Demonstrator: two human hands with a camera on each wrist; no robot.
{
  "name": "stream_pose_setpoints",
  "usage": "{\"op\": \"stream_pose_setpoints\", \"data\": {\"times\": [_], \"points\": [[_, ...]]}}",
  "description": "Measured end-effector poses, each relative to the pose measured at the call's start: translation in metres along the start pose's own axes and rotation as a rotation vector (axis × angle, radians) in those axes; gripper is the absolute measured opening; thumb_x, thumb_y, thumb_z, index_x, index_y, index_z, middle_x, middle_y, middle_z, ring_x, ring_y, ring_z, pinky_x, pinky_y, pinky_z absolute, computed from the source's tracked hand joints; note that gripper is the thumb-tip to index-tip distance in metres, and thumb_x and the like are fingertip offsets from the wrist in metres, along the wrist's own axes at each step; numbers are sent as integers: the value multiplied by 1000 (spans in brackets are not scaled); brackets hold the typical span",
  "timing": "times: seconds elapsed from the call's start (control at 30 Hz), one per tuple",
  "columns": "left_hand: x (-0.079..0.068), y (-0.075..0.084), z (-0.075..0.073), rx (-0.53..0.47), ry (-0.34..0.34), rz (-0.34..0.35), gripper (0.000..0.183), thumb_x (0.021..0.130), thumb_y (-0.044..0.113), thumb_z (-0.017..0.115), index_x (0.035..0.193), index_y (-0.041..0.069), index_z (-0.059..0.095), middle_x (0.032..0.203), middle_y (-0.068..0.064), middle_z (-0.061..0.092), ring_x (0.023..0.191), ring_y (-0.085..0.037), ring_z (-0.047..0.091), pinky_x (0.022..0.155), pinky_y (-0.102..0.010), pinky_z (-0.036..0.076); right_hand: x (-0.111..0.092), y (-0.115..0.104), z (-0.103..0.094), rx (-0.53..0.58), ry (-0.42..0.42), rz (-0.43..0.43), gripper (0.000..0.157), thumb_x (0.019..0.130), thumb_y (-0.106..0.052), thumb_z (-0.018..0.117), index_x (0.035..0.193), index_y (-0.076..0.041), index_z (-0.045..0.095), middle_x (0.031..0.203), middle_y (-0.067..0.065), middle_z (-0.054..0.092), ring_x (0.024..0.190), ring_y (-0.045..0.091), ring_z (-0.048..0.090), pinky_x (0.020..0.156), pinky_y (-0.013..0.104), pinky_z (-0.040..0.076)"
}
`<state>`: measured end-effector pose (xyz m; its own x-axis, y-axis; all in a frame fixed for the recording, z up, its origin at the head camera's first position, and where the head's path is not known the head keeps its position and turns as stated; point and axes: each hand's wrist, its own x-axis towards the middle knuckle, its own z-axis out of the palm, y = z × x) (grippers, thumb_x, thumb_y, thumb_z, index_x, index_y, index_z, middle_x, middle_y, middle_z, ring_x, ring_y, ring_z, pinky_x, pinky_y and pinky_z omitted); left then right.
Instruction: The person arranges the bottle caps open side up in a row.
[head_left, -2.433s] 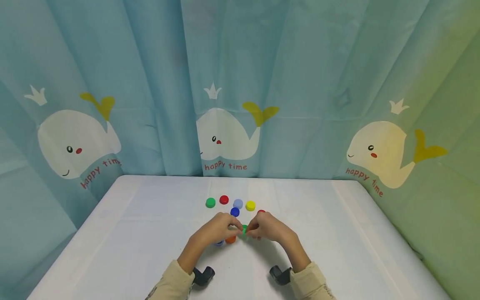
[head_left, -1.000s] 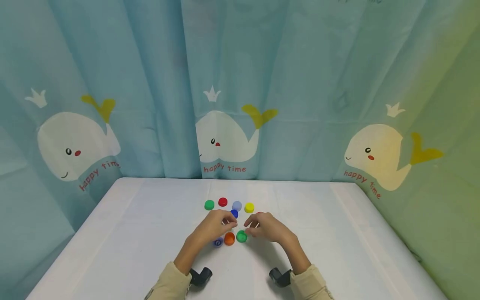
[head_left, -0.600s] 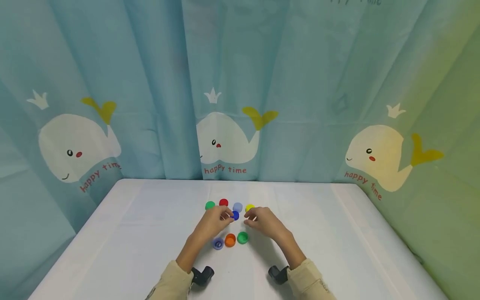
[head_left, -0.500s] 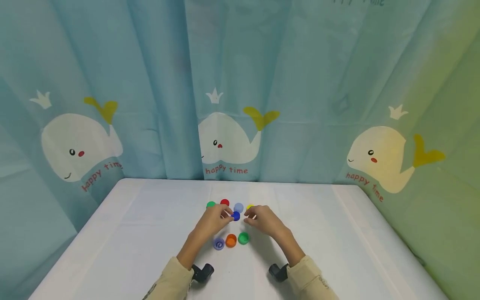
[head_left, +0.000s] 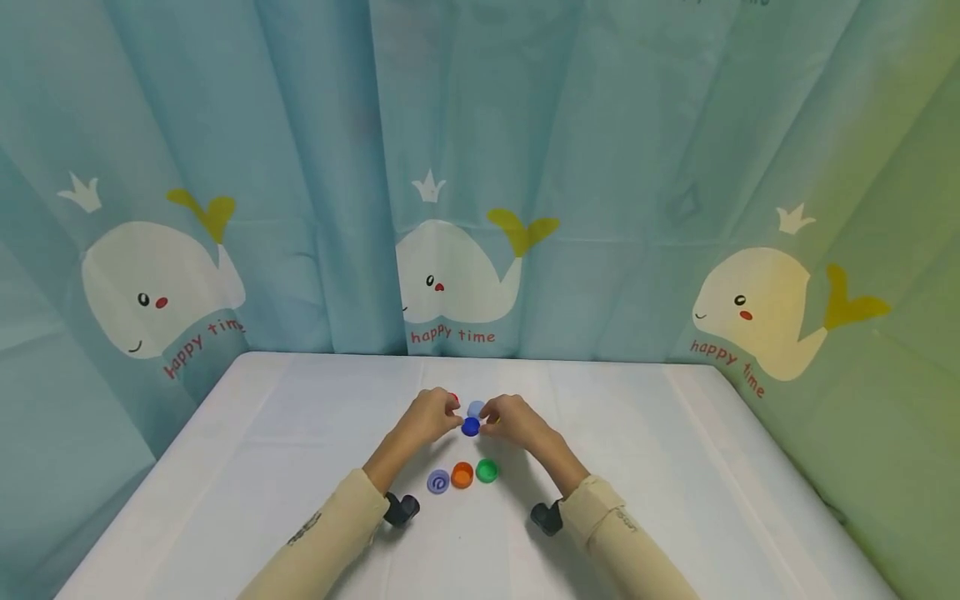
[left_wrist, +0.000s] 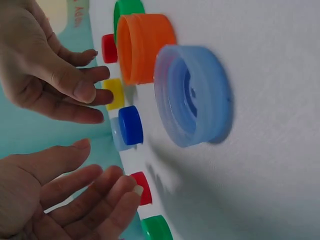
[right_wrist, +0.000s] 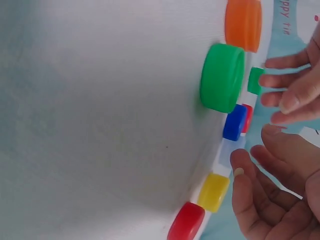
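Note:
My left hand (head_left: 429,415) hovers at the left of a dark blue bottle cap (head_left: 470,427), fingers loosely bent and holding nothing. To the cap's right my right hand (head_left: 514,419) hovers likewise, with a gap between thumb and fingers. Behind the dark blue cap sits a light blue cap (head_left: 476,407). Left-hand fingers overlap a red cap (left_wrist: 142,188) in the left wrist view, a green cap (left_wrist: 156,228) beside it. Near the right hand, a yellow cap (right_wrist: 214,192) and another red cap (right_wrist: 186,222) show in the right wrist view; the head view mostly hides them.
Closer to me, three larger caps lie hollow side up in a row: periwinkle (head_left: 438,482), orange (head_left: 462,475) and green (head_left: 487,471). They stand on a white table (head_left: 300,467). A whale-print curtain (head_left: 615,167) hangs behind its far edge.
Both hands let go of the larger green cap, leaving it beside the orange one. They then moved forward, to either side of the dark blue cap, now covering more of the back caps.

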<state>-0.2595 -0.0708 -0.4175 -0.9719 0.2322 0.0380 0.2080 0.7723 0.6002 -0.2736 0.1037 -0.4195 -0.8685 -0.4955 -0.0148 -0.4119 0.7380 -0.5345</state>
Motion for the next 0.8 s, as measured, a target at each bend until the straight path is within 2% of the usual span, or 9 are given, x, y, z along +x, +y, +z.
{"op": "stream_pose_setpoints", "data": {"times": [0.1,0.23,0.5,0.8], "points": [[5,2,1,-9,3,5,24,83,9,72,101,-5,68,83,-8,65,71,-18,56,67,-29,52,1,1,2,-16,15,12,19,81,-5,73,98,2,69,83,7,66,70,14,56,67,25,51],[9,6,3,-21,-12,-32,22,83,9,72,100,-4,68,86,-10,64,71,-18,57,67,-29,53,2,1,4,-33,34,40,19,80,-4,73,97,4,69,83,8,66,70,14,57,69,27,51],[14,9,9,26,-58,-77,21,82,8,74,97,-4,66,86,-12,64,64,-17,55,58,-24,51,6,1,8,-33,24,59,19,80,-1,72,98,5,69,85,10,67,73,16,59,73,29,52],[17,9,15,51,-101,-102,22,82,9,73,98,-4,65,83,-10,62,68,-18,53,65,-27,51,8,-1,10,-47,0,37,21,78,-1,74,98,4,69,86,9,68,72,15,59,71,27,52]]}}
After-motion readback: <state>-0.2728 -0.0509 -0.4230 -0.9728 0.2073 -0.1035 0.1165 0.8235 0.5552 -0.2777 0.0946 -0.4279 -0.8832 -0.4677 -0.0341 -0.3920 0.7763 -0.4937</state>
